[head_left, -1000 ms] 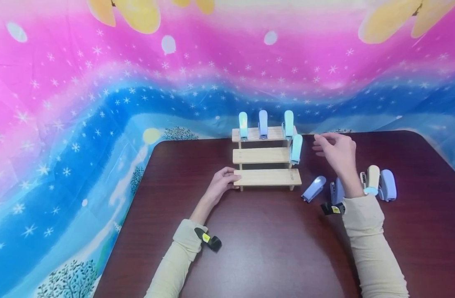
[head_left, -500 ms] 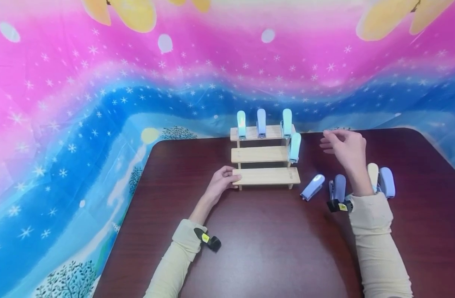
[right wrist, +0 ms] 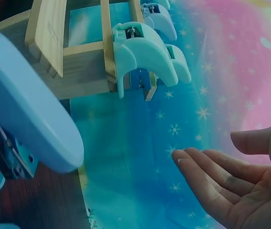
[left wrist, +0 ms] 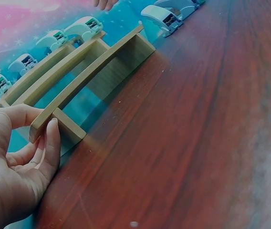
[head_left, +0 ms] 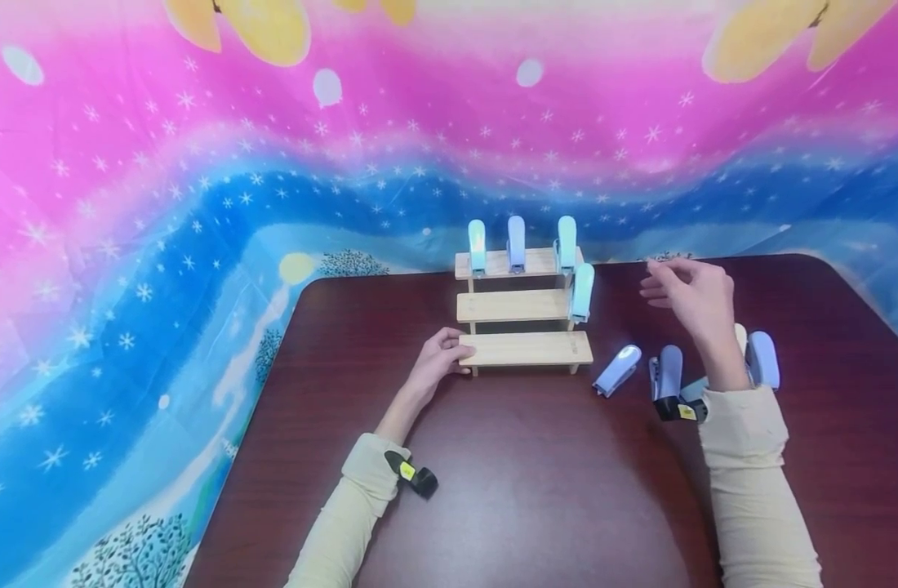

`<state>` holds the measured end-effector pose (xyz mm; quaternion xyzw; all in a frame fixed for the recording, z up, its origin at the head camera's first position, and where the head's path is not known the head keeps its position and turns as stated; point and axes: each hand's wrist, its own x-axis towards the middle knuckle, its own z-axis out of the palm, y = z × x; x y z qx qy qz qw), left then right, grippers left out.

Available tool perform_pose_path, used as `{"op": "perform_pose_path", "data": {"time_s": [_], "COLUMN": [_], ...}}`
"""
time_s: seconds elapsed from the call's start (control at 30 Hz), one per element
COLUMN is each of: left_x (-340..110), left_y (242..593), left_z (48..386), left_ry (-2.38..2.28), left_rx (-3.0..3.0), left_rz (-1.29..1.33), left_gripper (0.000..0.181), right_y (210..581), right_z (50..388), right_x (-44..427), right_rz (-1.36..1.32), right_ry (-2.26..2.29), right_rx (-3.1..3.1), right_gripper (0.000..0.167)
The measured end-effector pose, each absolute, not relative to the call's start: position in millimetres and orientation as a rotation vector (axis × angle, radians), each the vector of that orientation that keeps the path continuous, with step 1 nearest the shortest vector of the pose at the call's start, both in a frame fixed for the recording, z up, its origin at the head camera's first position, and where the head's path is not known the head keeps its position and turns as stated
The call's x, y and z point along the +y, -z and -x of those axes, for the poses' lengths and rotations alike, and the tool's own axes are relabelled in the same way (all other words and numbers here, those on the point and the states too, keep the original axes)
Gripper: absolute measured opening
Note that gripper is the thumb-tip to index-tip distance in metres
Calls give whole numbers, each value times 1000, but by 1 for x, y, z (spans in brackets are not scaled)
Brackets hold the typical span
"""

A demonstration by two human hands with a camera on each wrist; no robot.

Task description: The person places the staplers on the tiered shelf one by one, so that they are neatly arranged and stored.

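Observation:
A three-step wooden rack point(head_left: 526, 349) stands on the table. My left hand point(head_left: 433, 367) holds the left end of its lowest step; the left wrist view shows the thumb and fingers point(left wrist: 53, 143) pinching that board's corner. On the top step stand a mint stapler point(head_left: 477, 247), a lavender stapler point(head_left: 517, 243) and another mint stapler point(head_left: 566, 242). One more mint stapler point(head_left: 581, 291) stands at the right end of the middle step, slightly tilted. Right of the rack, my right hand point(head_left: 697, 300) hovers with nothing in it, fingers extended and thumb apart in the right wrist view.
Loose staplers lie on the table point(head_left: 508, 490) right of the rack: a lavender one point(head_left: 618, 370), a darker lavender one point(head_left: 669, 370) and a blue-lavender one point(head_left: 765, 359). My right forearm partly hides a cream stapler point(head_left: 740, 335) and a light blue item point(head_left: 693, 389). A patterned cloth point(head_left: 390, 188) hangs behind.
My right hand has moved to the right, away from the rack, and its arm now covers more of the cream stapler. My left hand keeps its hold on the lowest step.

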<state>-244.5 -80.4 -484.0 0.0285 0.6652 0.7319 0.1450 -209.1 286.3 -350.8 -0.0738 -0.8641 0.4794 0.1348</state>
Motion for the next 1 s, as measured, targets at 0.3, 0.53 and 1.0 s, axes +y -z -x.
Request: {"op": "perform_pose_path", "data": {"time_s": [0.3,0.53,1.0], "left_x": [-79,-80,-80], "left_y": [484,483,484], "left_z": [244,243,243], "left_ry": [-2122,-2126,-2137], "left_rx": [1914,1917,1909], "left_rz": [-76,-82,-92], "left_gripper": [35,34,33], "right_y": [352,354,369], "right_z": [200,194,183], "right_x": [297,306,340], "right_rz": [208,154,-4], "right_ry": [-1374,-1326,-1194], "right_rx": [-2548,-2596,-2954], "right_gripper": [54,54,54]}}
